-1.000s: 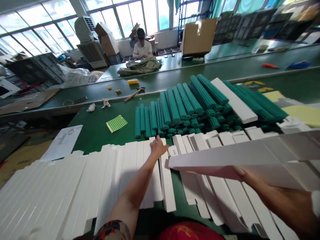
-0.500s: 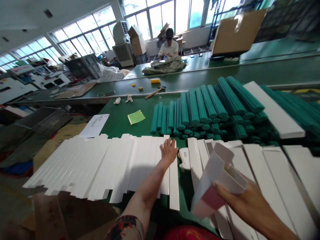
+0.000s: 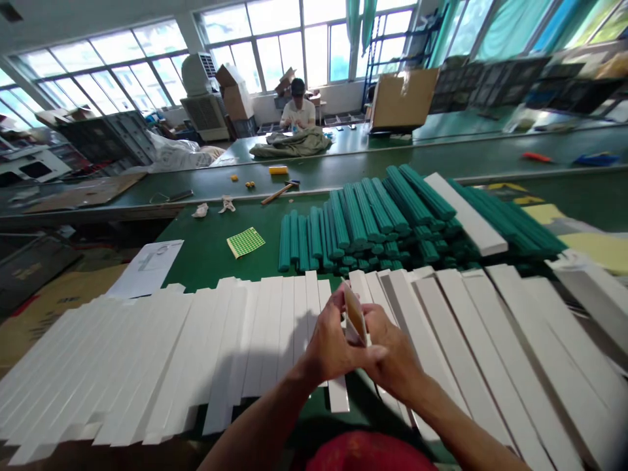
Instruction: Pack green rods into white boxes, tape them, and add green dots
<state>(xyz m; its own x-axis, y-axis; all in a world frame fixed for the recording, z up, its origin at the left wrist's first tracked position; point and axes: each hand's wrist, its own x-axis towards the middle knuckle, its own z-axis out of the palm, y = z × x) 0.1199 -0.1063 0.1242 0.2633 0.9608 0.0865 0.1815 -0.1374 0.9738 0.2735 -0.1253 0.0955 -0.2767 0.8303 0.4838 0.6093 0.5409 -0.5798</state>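
Forearms [image 3: 267, 415] angled inward, left hand [image 3: 330, 340], right hand [image 3: 392, 350] clasping box [image 3: 355, 313]

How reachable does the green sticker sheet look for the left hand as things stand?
Probably yes, once freed: the left hand is holding an open white box with the right hand. Only low white boxes and bare table seem to lie between it and the sheet, which looks uncovered.

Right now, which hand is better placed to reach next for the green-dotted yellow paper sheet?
Left, I'd judge: the sheet lies beyond the left hand, on its side; the right hand is farther, and both hold the white cardboard box.
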